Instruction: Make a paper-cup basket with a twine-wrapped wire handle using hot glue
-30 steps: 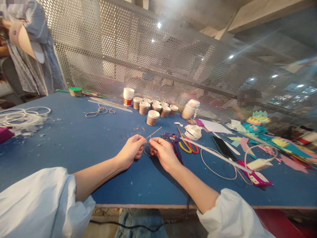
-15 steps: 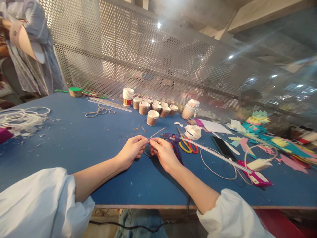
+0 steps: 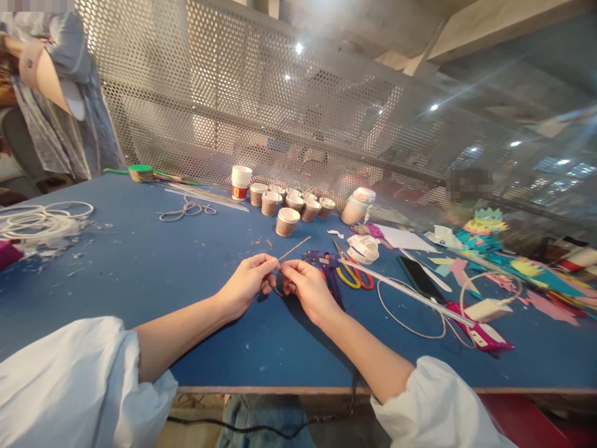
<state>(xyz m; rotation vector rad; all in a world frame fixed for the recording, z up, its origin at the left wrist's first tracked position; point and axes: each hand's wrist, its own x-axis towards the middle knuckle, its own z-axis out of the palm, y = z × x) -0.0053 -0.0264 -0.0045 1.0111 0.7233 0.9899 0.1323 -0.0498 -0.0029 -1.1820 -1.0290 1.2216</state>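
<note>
Evidently, the left hand (image 3: 245, 283) pinches the thin cord (image 3: 296, 247) between thumb and finger, over the bench (image 3: 140, 280). From there the cord's free end slants toward 2 o'clock, with a cup (image 3: 288, 224) beyond at 12 o'clock. It looks very light and bendable, yet stiff enough to stand out fairly straight; its twisted surface should grip rather than slip, though the tip may fray. A fingertip hold near the free end's base seems best. The right hand (image 3: 308, 286) pinches just beside the left; the glue gun (image 3: 329, 261) lies at 3 o'clock.
</note>
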